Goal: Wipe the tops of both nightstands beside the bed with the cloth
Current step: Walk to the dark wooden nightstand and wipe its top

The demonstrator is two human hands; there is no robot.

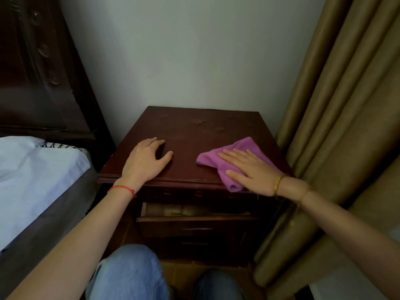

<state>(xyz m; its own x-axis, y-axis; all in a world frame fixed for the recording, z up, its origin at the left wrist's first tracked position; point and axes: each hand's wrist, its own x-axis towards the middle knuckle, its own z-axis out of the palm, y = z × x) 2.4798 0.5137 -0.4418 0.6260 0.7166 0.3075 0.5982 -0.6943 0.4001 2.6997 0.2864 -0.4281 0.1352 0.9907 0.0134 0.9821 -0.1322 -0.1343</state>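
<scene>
Two hands rest on the nightstand [194, 135]: the right hand [249, 169] lies flat and wide on the purple cloth [216, 158] at the front right corner, so the unwiped top stretches left toward the open left hand [147, 159]

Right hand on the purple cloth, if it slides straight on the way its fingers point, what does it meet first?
Probably the left hand. The right hand lies flat on the cloth, pointing left across the nightstand; only bare wood lies between them.

One nightstand [194, 131], one purple cloth [211, 158], two hands: left hand [146, 159], right hand [249, 169]. One open drawer [194, 223], one bed [32, 169], one curtain [337, 126].
</scene>
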